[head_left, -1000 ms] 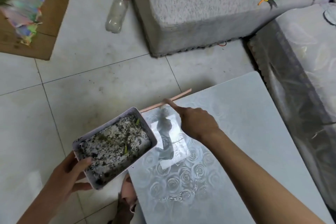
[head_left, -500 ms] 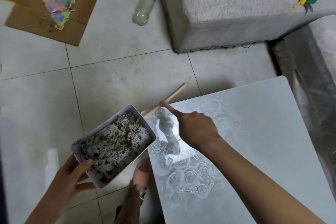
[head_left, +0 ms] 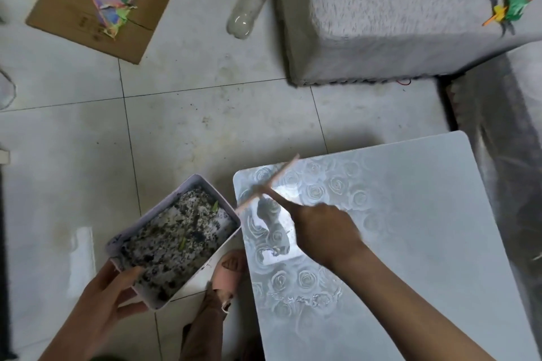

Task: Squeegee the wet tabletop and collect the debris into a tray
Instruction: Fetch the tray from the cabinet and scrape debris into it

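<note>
right hand [head_left: 322, 233] grips squeegee [head_left: 269, 182] | blade axis 1–7 o'clock | tray [head_left: 200, 176] at blade's 8, left hand [head_left: 108, 299] holding it

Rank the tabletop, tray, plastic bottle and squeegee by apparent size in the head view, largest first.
1. tabletop
2. tray
3. plastic bottle and squeegee, unranked: the squeegee looks longer but much thinner, and the bottle lies farther from the camera.

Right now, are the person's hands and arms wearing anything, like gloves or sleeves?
No. The left hand and right hand are bare, ungloved; the left forearm and right forearm show no sleeves. No watch or ring is visible, though the right hand is blurred.
</note>
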